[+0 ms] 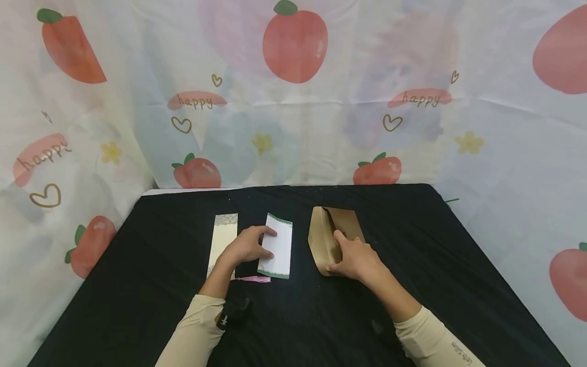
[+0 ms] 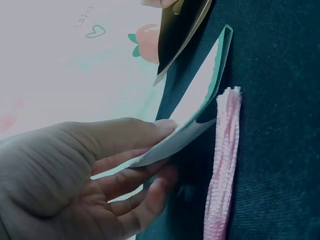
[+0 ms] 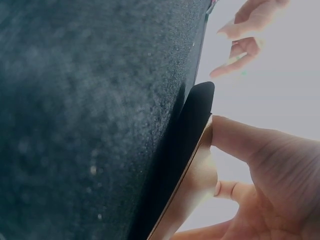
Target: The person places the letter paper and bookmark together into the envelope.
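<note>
Bookmark (image 1: 223,235), cream with a pink tassel (image 1: 258,279), was partly covered by the left hand (image 1: 245,247); the gold envelope's (image 1: 322,244) gaping inside was hard to make out. Above the black surface (image 1: 298,321), left fingers pinched a curved white card (image 1: 281,250) with green ends; near it, the right hand (image 1: 357,258) gripped the envelope.

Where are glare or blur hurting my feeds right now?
Right wrist: strong glare whites out the background and pales the left hand; the near tablecloth looks soft. Left wrist: bluish cast, curtain washed out, but the tassel is distinct. Head: fairly even light, "happy" lettering readable.
</note>
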The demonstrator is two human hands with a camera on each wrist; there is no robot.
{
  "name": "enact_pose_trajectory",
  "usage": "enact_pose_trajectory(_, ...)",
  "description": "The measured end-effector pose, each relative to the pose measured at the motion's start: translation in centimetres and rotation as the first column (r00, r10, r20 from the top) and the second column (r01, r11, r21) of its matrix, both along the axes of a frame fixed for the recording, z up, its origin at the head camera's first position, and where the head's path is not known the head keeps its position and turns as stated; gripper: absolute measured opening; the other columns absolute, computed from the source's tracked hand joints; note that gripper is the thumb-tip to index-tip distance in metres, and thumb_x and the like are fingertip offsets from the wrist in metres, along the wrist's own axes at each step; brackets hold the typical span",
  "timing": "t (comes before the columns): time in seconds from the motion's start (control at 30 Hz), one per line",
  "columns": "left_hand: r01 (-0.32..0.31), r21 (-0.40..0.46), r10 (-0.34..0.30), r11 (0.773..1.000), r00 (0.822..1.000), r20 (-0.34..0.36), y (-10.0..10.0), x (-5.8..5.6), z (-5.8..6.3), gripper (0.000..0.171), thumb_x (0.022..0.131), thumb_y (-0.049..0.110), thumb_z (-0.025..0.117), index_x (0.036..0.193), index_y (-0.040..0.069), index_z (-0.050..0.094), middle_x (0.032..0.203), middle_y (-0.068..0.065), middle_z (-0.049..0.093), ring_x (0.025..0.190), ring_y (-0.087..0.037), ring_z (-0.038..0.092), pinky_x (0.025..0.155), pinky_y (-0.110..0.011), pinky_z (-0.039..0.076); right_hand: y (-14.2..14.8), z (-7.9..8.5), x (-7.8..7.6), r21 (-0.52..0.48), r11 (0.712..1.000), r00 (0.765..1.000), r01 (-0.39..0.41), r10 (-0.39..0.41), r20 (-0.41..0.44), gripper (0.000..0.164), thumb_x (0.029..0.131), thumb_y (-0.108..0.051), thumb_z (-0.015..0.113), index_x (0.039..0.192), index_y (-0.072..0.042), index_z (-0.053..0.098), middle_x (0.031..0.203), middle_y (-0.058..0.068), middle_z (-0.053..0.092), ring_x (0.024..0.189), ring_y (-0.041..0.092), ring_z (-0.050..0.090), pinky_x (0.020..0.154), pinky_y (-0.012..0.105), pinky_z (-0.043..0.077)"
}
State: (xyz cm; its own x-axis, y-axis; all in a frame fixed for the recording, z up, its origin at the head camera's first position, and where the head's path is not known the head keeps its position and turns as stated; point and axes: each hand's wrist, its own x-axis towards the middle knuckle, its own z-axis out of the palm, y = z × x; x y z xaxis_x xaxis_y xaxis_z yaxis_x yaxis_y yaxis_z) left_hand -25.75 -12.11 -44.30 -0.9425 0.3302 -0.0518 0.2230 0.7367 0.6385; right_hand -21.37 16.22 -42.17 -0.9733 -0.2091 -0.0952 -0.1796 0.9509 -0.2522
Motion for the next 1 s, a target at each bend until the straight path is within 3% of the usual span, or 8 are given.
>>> enact_pose_trajectory(0.37,-0.020,0.057,0.019,0.998,1.000,0.019,-0.09,-0.05,0.13,0.054,0.069,0.008,0.084,0.120,0.010,0.065,0.095,-0.010,0.062,0.079,-0.020,0.054,0.065,-0.030,0.049,0.11,-0.25,-0.07,0.000,1.000,1.000,-0.001,0.001,0.006,0.058,0.070,-0.045,0.080,0.101,-0.015,0.043,0.074,0.009,0.047,0.066,0.027,0.048,0.050,0.037,0.037)
enact_pose_trajectory(0.6,-0.038,0.123,0.031,0.992,0.998,0.055,0.02,-0.26,0.60,0.059,0.070,0.006,0.082,0.125,0.009,0.061,0.084,-0.009,0.059,0.053,-0.020,0.059,0.050,-0.030,0.051,0.10,0.33,-0.57,0.017,1.000,1.000,-0.003,0.003,-0.009,0.058,0.071,-0.046,0.079,0.102,-0.015,0.043,0.075,0.010,0.047,0.066,0.027,0.048,0.050,0.037,0.037)
enact_pose_trajectory(0.83,-0.045,0.139,0.036,0.989,0.997,0.065,-0.12,-0.28,0.49,0.061,0.071,0.006,0.082,0.128,0.011,0.060,0.101,-0.016,0.062,0.050,-0.019,0.058,0.049,-0.031,0.051,0.06,0.07,-0.42,0.009,1.000,1.000,-0.006,0.006,0.001,0.058,0.071,-0.045,0.080,0.102,-0.014,0.042,0.075,0.010,0.047,0.066,0.027,0.048,0.050,0.037,0.037)
enact_pose_trajectory(1.0,-0.023,0.155,0.013,0.988,0.998,0.067,-0.10,-0.25,0.04,0.059,0.073,0.005,0.080,0.128,0.010,0.060,0.100,-0.016,0.063,0.053,-0.019,0.059,0.049,-0.031,0.051,-0.02,-0.09,-0.16,0.007,1.000,1.000,-0.004,0.004,0.005,0.057,0.071,-0.045,0.080,0.101,-0.014,0.042,0.074,0.010,0.047,0.065,0.027,0.048,0.050,0.037,0.037)
